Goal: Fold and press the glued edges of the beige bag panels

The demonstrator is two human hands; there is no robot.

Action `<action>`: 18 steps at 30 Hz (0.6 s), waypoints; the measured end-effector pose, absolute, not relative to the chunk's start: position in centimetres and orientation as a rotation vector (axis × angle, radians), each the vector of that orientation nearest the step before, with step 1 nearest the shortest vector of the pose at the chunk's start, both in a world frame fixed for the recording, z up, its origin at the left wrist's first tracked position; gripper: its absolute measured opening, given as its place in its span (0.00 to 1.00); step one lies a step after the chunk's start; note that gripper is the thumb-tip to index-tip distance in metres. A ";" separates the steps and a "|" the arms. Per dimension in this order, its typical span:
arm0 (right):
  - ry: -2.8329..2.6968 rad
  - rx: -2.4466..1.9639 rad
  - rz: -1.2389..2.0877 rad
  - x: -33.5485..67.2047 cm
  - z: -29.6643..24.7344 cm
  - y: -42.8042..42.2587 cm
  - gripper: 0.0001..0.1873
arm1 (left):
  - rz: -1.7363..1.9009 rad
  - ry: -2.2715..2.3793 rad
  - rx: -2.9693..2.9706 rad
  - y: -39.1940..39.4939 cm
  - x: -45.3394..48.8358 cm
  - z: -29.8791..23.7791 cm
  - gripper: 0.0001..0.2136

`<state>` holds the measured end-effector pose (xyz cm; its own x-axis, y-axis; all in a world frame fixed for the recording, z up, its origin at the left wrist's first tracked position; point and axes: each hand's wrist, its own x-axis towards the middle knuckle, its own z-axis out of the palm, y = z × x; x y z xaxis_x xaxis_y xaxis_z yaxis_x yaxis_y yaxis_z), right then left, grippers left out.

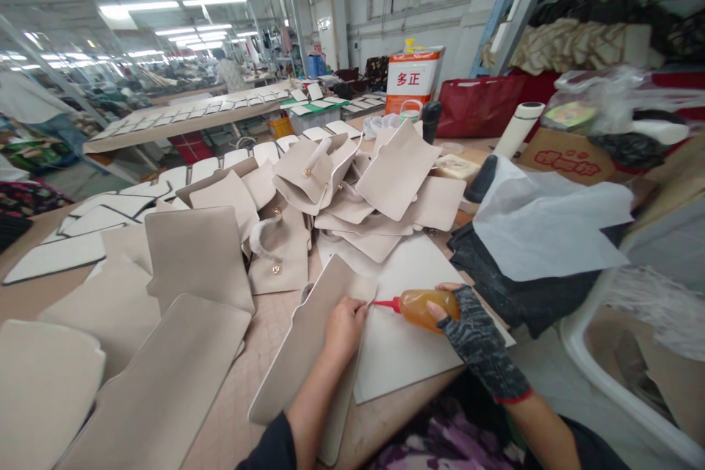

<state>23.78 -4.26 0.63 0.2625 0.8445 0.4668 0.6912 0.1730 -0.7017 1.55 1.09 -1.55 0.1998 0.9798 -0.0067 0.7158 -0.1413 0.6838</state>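
Note:
My right hand (468, 323), in a dark fingerless glove, grips an amber squeeze bottle (427, 307) with a red nozzle pointing left. The nozzle tip touches the edge of a beige leather-like panel (297, 352) that my left hand (344, 323) presses down on the table. A white board (396, 352) lies under the bottle. A heap of beige bag pieces (330, 191) with gold snaps rises just beyond my hands.
Large beige panels (165, 382) cover the left of the brown table (231, 433). White tissue (545, 224) over dark fabric lies at right, beside a white plastic chair (595, 374). A red-and-white can (413, 77), a red bag (479, 106) and a cardboard box (567, 154) stand behind.

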 end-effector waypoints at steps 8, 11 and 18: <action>-1.389 -1.523 0.263 23.8 0.1 -4.1 0.22 | 0.621 1.574 1.925 1.1 1.5 -1.6 0.11; -1.396 -1.511 0.249 23.9 -0.1 -3.9 0.21 | 0.619 1.577 1.932 1.1 1.5 -1.5 0.11; -1.463 -1.509 0.329 23.7 -0.5 -4.6 0.19 | 0.623 1.576 1.945 1.2 1.5 -1.8 0.12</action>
<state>23.69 -4.62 -0.47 0.2406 0.8767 0.4165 0.6144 0.1946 -0.7646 1.52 1.21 -1.85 0.2031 0.9791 0.0108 0.7221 -0.1572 0.6737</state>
